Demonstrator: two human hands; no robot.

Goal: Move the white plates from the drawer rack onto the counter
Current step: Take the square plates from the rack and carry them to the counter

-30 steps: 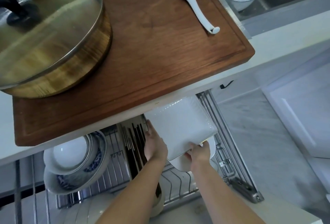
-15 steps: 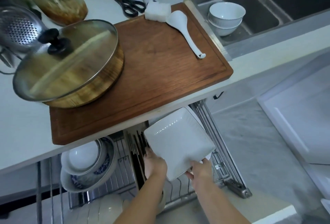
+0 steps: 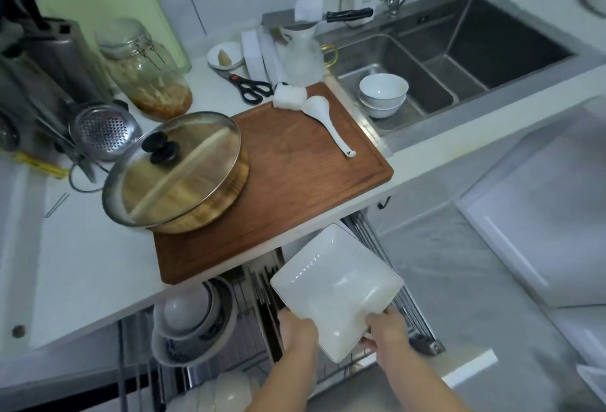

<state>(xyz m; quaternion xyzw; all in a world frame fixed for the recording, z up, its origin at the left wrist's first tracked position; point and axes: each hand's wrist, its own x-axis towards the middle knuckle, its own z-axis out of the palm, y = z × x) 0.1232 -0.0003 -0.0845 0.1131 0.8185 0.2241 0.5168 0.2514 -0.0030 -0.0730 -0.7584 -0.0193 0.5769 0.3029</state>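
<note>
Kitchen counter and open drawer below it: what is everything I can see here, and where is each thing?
square white plate: one, white, held above the drawer rack
wire drawer rack: one, metal, pulled out under the counter
stacked bowls in the rack: several, white and blue-patterned, left part of rack
brown wooden cutting board: one, on the white counter
glass-lidded wooden pot: one, on the board's left end
white plastic rice paddle: one, on the board's far edge
white bowls: two stacked, in the steel sink
black-handled scissors: one, behind the board
glass jar: one, back left
left hand: fingers grip the plate's near left edge
right hand: fingers grip the plate's near right edge
</note>
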